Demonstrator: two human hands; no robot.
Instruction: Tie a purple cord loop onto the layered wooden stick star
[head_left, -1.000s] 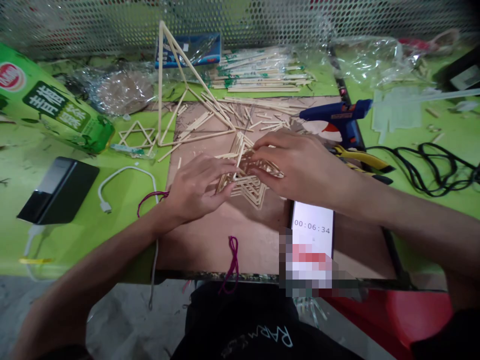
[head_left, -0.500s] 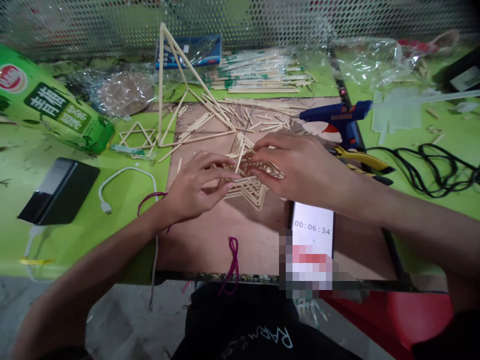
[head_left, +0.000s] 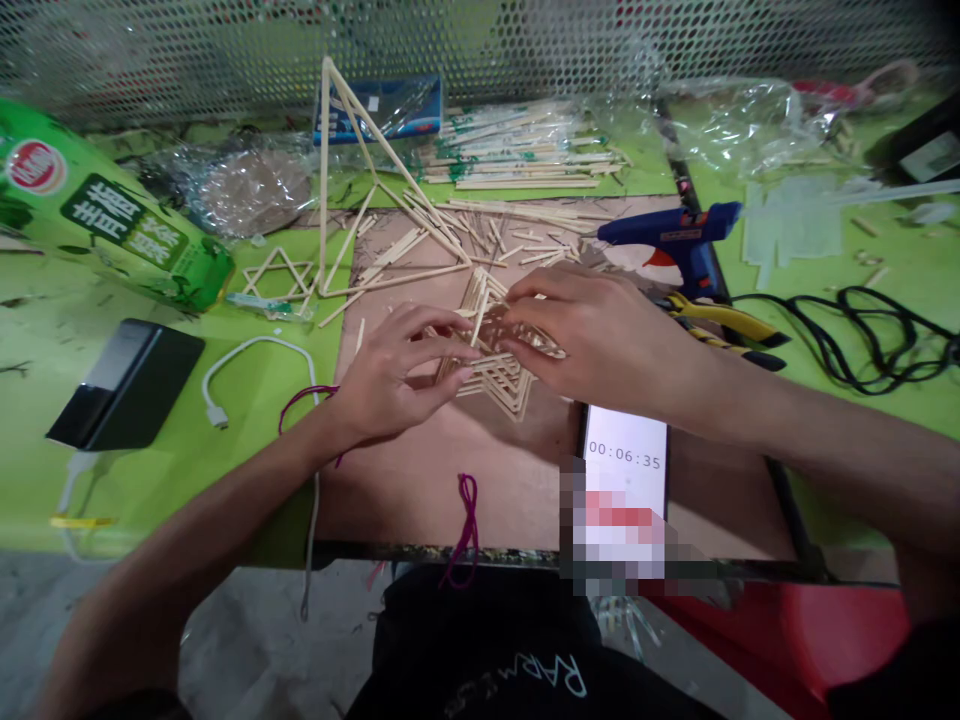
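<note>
A star-shaped frame of thin wooden sticks (head_left: 510,392), stacked in layers, lies on the brown board between my hands. My left hand (head_left: 409,368) holds its left side, thumb and fingertips against the sticks. From the right, my right hand (head_left: 589,325) reaches over the frame with fingers bent together at its inner part. Whatever those fingertips pinch is hidden. Just behind stands a larger open frame of long sticks (head_left: 325,180), with loose sticks (head_left: 390,255) scattered around its base.
At the right lie a blue glue gun (head_left: 679,228), yellow-handled pliers (head_left: 720,318) and a black cord (head_left: 862,335). A phone (head_left: 626,440) shows a timer near the front edge. Purple string (head_left: 466,520), a power bank (head_left: 127,385) and a green drink bottle (head_left: 112,215) are also around.
Both hands stay at the star-shaped frame with almost no visible movement. The view has shifted slightly, and the phone timer has advanced one second.
</note>
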